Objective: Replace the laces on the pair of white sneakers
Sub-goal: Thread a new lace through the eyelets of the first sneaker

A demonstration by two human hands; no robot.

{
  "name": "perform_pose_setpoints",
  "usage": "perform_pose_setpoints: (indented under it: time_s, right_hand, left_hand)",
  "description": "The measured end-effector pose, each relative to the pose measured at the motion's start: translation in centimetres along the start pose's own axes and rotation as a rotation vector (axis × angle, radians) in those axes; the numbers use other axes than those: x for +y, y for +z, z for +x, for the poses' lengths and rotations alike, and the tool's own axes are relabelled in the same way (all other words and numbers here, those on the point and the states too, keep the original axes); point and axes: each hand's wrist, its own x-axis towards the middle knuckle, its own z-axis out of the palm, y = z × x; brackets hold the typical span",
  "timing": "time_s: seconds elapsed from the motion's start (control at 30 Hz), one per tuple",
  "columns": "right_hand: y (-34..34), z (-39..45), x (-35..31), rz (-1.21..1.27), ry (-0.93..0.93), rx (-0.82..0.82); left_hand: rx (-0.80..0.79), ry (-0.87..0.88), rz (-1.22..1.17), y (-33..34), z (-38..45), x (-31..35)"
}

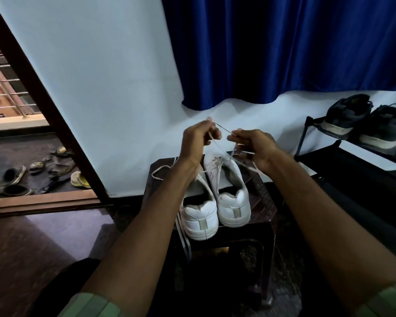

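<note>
Blue curtain [284, 49] and pale wall behind a dark stool [264, 202] bearing two white sneakers [231, 191], heels toward the viewer. Left hand [196, 143] and right hand [254, 146], each grip pinching the lace [217, 146] raised above the right-hand sneaker. Risk: uneven pulling could drag one end out of its eyelet

Two bare forearms, no watch, rings or bands showing on either wrist. Left hand [198, 143] and right hand [254, 148] both ungloved. Short sleeves end well back from the hands near the elbows: left sleeve [89, 305] and right sleeve [389, 300] are pale green with lighter lengthwise stripes, cuff edges cut off at the bottom of the view.
</note>
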Motion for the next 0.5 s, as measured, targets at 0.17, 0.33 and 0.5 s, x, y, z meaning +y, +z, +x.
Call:
perform_pose_setpoints:
  time_s: [0.17, 0.33, 0.5]
  right_hand:
    - [-1.3, 1.0, 2.1, -0.883, -0.351, 0.283]
    - [2.1, -0.8, 0.6, -0.373, -0.420, -0.161]
    - [1.0, 0.4, 1.7, -0.386, -0.370, 0.113]
  left_hand:
    - [0.046, 0.002, -0.066, -1.2, 0.6, 0.1]
    - [-0.029, 0.094, 0.526, -1.0, 0.4, -0.9]
    - [-0.071, 0.055, 0.447, -1.8, 0.8, -0.9]
